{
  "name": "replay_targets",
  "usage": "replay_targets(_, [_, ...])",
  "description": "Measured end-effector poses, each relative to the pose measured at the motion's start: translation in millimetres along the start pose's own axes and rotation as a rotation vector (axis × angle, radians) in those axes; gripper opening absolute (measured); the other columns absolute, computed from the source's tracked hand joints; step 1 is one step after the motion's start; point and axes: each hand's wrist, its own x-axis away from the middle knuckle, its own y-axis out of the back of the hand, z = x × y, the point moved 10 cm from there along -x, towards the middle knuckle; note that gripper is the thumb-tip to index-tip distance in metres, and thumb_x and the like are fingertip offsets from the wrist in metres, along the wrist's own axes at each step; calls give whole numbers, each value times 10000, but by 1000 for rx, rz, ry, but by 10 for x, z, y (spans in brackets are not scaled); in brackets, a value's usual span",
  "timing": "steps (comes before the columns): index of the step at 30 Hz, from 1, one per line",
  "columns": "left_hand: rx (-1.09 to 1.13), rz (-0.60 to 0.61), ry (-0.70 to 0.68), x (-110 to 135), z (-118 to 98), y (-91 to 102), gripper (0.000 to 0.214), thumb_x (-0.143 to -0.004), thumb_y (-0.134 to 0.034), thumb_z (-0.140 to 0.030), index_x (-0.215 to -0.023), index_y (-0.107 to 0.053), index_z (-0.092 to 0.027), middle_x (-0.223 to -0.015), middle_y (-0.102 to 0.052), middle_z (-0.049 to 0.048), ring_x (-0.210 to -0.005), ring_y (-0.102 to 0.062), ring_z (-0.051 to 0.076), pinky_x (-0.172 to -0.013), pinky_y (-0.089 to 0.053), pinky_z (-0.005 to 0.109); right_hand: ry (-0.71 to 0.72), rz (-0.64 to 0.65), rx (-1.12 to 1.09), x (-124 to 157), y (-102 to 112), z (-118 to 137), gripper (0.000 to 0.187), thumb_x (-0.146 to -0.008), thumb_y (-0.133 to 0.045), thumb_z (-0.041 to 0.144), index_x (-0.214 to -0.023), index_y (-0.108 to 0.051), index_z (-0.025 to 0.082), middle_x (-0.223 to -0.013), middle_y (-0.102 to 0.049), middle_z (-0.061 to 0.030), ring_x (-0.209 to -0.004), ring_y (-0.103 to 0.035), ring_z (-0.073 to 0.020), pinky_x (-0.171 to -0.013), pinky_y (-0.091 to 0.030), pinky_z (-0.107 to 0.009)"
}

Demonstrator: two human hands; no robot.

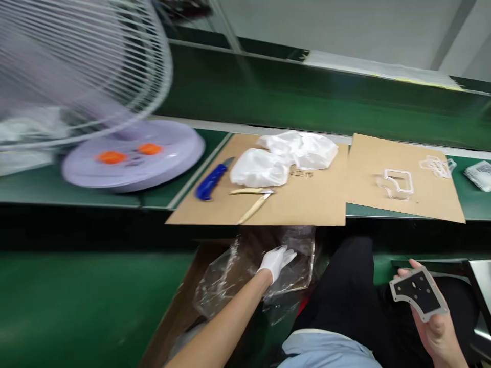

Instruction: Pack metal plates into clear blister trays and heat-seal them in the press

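My left hand (276, 260), in a white glove, reaches below the bench edge into a clear plastic bag (218, 286) that lines a cardboard box (169, 319). Its fingers are stretched out, and I see nothing held in them. At the lower right my bare right hand (435, 327) grips a flat plate with a grey rim and a black, hole-dotted middle (418, 294), curved in along one side. On the bench above lie a clear and white frame-shaped part (399, 184) and a tangle of white strips (437, 166).
Cardboard sheets (307, 207) cover part of the green bench. On them rest a blue-handled knife (213, 181), cream-handled pliers (253, 202) and crumpled white bags (264, 166). A large fan (161, 76) stands left on its round base (176, 158). A small plastic packet (481, 175) lies far right.
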Motion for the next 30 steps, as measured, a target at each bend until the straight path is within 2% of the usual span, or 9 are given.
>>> replay_targets(2, [11, 105, 14, 161, -3, -255, 367, -1032, -648, -358, -1254, -655, -67, -956, -763, 116, -788, -755, 199, -661, -607, 288, 3, 13, -88, -26, -102, 56, 1126, -639, -830, 882, -1570, -543, 316, -1440, -674, -163, -1344, -620, -437, -1127, -499, -592])
replay_targets(4, [-33, 295, -75, 473, -225, -579, 392, -977, -681, -375, -1246, -678, -90, -901, -768, 100, -752, -752, 214, -602, -580, 277, 6, 33, -173, -65, -181, 113, 1086, -636, -844, 870, -1539, -580, 328, -1391, -698, -142, -1307, -642, -409, -1128, -499, -584])
replay_targets(7, [-214, 629, -432, 1266, -945, -1051, 338, -968, -657, -384, -1241, -726, -197, -941, -779, 56, -852, -763, 225, -756, -625, 332, 14, 65, -258, -120, -258, 207, 1081, -603, -861, 871, -1507, -619, 330, -1343, -716, -124, -1263, -661, -385, -1122, -505, -566])
replay_targets(11, [-294, 804, -957, 2305, -1949, -1406, 283, -944, -665, -271, -1219, -731, -255, -1141, -767, 51, -957, -747, 199, -850, -632, 332, 36, 78, -264, -154, -282, 312, 1086, -606, -870, 864, -1512, -619, 321, -1338, -719, -121, -1299, -634, -376, -1085, -530, -508])
replay_targets(15, [-340, 872, -1439, 2919, -2402, -1683, 688, -810, -877, -338, -1425, -588, -230, -1539, -584, 169, -1408, -585, 339, -1145, -533, 489, 2, 87, -330, -137, -203, 202, 1032, -671, -803, 898, -1481, -640, 278, -1293, -743, -149, -1282, -647, -398, -1095, -519, -545])
replay_targets(17, [-412, 939, -1553, 3053, -2412, -1839, 955, -726, -949, -420, -1528, -477, -209, -1606, -507, 226, -1503, -486, 405, -1165, -505, 543, -34, 111, -384, -116, -165, 84, 968, -702, -757, 920, -1416, -677, 271, -1238, -766, -153, -1260, -664, -406, -1108, -505, -579])
replay_targets(19, [-489, 1026, -1605, 3141, -2393, -1980, 1021, -680, -967, -480, -1529, -470, -206, -1578, -531, 235, -1491, -491, 440, -1119, -529, 552, -76, 126, -420, -106, -141, -21, 908, -721, -733, 926, -1352, -703, 273, -1202, -780, -146, -1237, -680, -400, -1110, -502, -590])
replay_targets(24, [-649, 1081, -1616, 3197, -2493, -2159, 672, -703, -913, -445, -1292, -661, -241, -1428, -656, 174, -1270, -669, 391, -1001, -578, 484, -144, 147, -436, -209, -228, -32, 868, -756, -682, 939, -1297, -710, 260, -1195, -777, -148, -1218, -691, -388, -1088, -515, -580])
replay_targets(30, [-623, 968, -1576, 3046, -2721, -2068, 675, -639, -914, -385, -1258, -676, -258, -1363, -697, 134, -1190, -700, 346, -982, -584, 449, -121, 338, -410, -497, -569, 124, 857, -797, -580, 970, -1240, -738, 254, -1151, -778, -155, -1148, -723, -385, -1040, -544, -579])
